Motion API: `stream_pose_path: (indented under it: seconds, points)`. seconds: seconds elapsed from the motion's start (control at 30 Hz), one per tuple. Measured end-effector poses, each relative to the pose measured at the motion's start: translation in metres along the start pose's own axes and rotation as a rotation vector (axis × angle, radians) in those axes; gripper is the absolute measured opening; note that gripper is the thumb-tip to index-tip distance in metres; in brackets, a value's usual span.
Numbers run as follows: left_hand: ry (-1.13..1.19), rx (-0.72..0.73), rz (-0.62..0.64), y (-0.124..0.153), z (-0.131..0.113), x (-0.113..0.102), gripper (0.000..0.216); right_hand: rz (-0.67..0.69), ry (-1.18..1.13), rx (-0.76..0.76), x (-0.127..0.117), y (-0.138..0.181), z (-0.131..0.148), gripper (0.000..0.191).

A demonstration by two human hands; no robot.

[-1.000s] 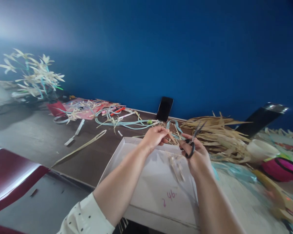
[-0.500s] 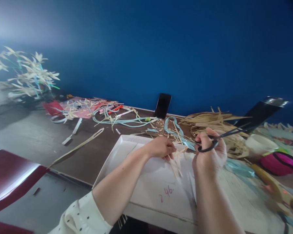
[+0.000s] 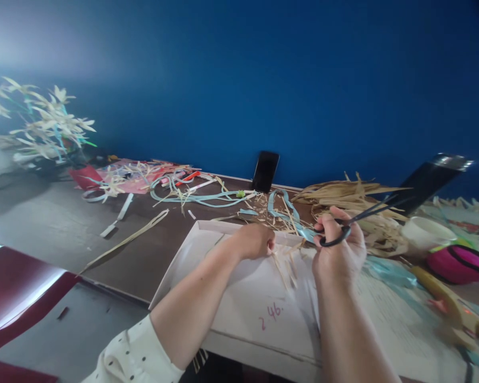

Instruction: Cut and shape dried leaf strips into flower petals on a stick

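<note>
My left hand is closed in a pinch over the far side of a white shallow box lid. A thin pale plant strip runs down from its fingertips, and similar pale strips lie just right of it in the lid. The fingertips are partly turned away. Black-handled scissors are gripped in my right hand, at the lid's right side. Their blades point up and to the right, away from the strips.
A phone leans on the blue wall. Dried husks and a dark bottle lie to the right, near a white cup and a pink pouch. Husk flowers stand at far left; cords and scraps lie behind.
My left hand has shifted slightly left and its fingers have drawn in more tightly. The right hand with the scissors has moved slightly left.
</note>
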State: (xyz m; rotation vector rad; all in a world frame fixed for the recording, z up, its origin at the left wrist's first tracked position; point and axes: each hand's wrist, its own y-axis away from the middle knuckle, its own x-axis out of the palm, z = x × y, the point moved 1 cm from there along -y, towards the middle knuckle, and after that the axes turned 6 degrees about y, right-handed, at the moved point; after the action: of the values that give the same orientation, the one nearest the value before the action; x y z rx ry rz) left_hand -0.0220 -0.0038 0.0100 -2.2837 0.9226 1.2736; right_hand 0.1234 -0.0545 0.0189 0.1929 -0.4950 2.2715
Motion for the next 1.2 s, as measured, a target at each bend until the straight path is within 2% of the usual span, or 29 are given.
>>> stream_pose_path:
  seconds: [0.17, 0.37, 0.57, 0.93, 1.1, 1.2]
  points:
    - [0.008, -0.013, 0.054, 0.004, -0.003, -0.008, 0.014, 0.002, 0.012, 0.007, 0.000, 0.000, -0.001, 0.034]
    - [0.083, -0.025, 0.077, 0.002, 0.007, -0.017, 0.019, 0.001, -0.018, 0.020, 0.000, 0.000, -0.003, 0.033]
    - [0.167, -0.092, 0.076, 0.000, 0.011, -0.017, 0.022, -0.013, -0.021, 0.013, 0.001, -0.001, -0.004, 0.032]
    - [0.276, -0.112, 0.064, 0.001, 0.011, -0.017, 0.022, 0.003, -0.010, 0.038, 0.000, 0.000, -0.004, 0.034]
    - [0.430, -0.188, 0.123, 0.001, 0.012, -0.015, 0.023, 0.003, -0.022, 0.035, 0.001, 0.000, -0.004, 0.032]
    - [0.353, -0.159, 0.095, 0.001, 0.011, -0.016, 0.021, 0.009, -0.025, 0.036, 0.001, 0.000, -0.004, 0.032]
